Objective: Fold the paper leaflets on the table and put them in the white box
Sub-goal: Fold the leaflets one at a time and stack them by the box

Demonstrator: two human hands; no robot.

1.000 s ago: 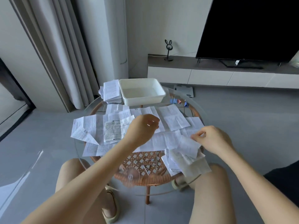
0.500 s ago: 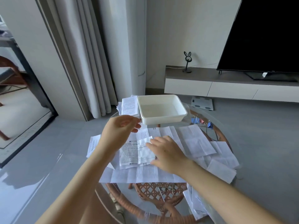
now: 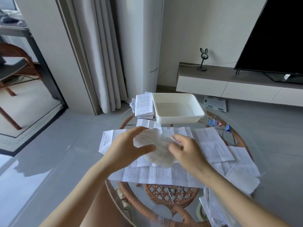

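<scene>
Several unfolded paper leaflets (image 3: 211, 143) lie spread over a round glass-topped rattan table (image 3: 246, 145). One leaflet (image 3: 155, 145) is lifted off the pile and blurred by motion. My left hand (image 3: 129, 146) curls its thumb and fingers round its left side. My right hand (image 3: 185, 149) pinches its right edge. The white box (image 3: 177, 110) stands empty at the table's far edge, beyond both hands.
A stack of leaflets (image 3: 142, 105) lies just left of the box. Blue binder clips (image 3: 213, 122) sit to the box's right. More papers (image 3: 211, 208) lie below the glass at the right. A curtain, a TV bench and a TV stand behind.
My right hand came from the table's right edge to the middle. Both hands have taken hold of one leaflet and raised it off the pile. The view has turned left and upward.
</scene>
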